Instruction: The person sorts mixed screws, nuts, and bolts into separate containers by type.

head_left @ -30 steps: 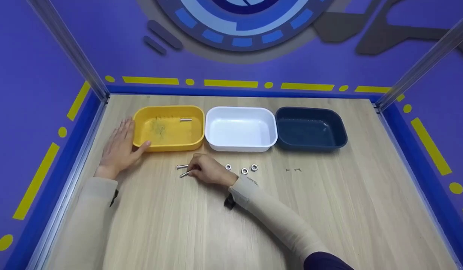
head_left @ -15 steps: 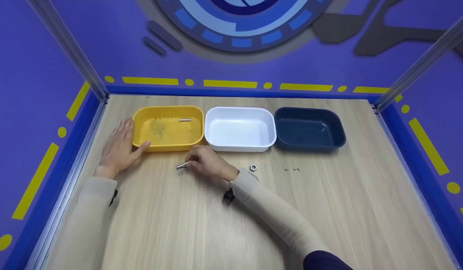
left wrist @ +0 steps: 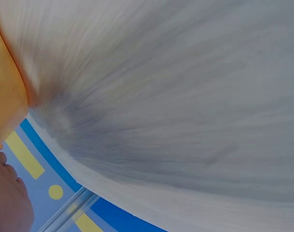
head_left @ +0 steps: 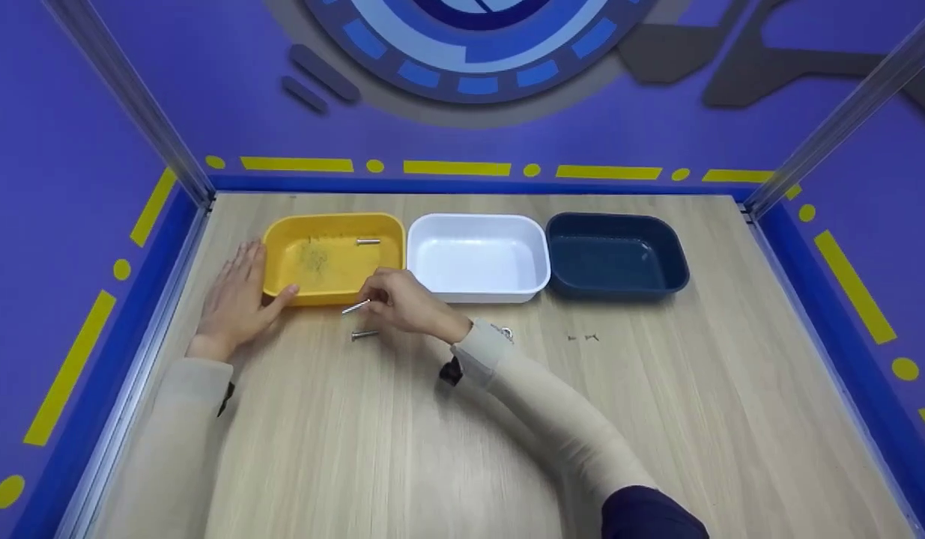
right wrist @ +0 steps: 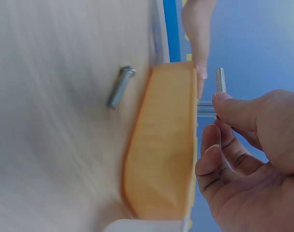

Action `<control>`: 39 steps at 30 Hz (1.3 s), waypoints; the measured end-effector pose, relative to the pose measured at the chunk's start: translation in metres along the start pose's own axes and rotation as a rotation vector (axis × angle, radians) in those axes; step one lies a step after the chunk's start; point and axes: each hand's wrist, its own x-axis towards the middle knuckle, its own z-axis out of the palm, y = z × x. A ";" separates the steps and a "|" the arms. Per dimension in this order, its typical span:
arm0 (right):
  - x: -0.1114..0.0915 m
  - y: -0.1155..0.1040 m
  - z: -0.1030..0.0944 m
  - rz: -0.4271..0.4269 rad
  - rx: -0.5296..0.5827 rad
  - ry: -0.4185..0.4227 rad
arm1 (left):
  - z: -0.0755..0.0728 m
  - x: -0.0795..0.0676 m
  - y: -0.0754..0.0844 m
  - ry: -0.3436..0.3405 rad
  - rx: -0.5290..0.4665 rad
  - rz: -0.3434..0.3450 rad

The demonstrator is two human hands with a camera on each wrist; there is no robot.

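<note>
My right hand [head_left: 402, 299] pinches a silver bolt [right wrist: 220, 79] between thumb and fingertips, at the front rim of the yellow bin [head_left: 320, 296]. In the right wrist view the bolt's threaded end sticks up past the thumb. A second bolt [head_left: 364, 335] lies on the table in front of that bin, below my hand. Inside the bin rests another bolt [head_left: 368, 242], with several tiny dark screws near its back wall. My left hand [head_left: 237, 299] lies with straight fingers along the bin's left side, its thumb at the front rim.
A white bin [head_left: 477, 297] and a dark blue bin [head_left: 619, 293] stand in a row right of the yellow one. A nut [head_left: 508, 334] shows partly behind the right sleeve. Tiny screws [head_left: 592, 337] lie before the dark bin. Blue walls enclose the table [head_left: 342, 449].
My right hand has lifted one bolt off the table and carried it up to the yellow bin's front rim. The other bolt stays on the table. My left hand has not moved.
</note>
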 end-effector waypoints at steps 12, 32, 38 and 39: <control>0.029 -0.009 -0.013 0.045 -0.015 0.017 | 0.002 -0.002 0.000 -0.005 -0.004 -0.027; 0.076 0.000 -0.020 0.210 -0.025 0.062 | -0.001 -0.001 0.000 -0.039 -0.006 -0.044; 0.087 0.009 -0.019 0.269 -0.040 0.088 | 0.001 -0.001 0.001 -0.015 0.004 -0.024; 0.088 0.010 -0.020 0.277 -0.039 0.096 | 0.001 -0.001 0.001 -0.013 0.005 -0.022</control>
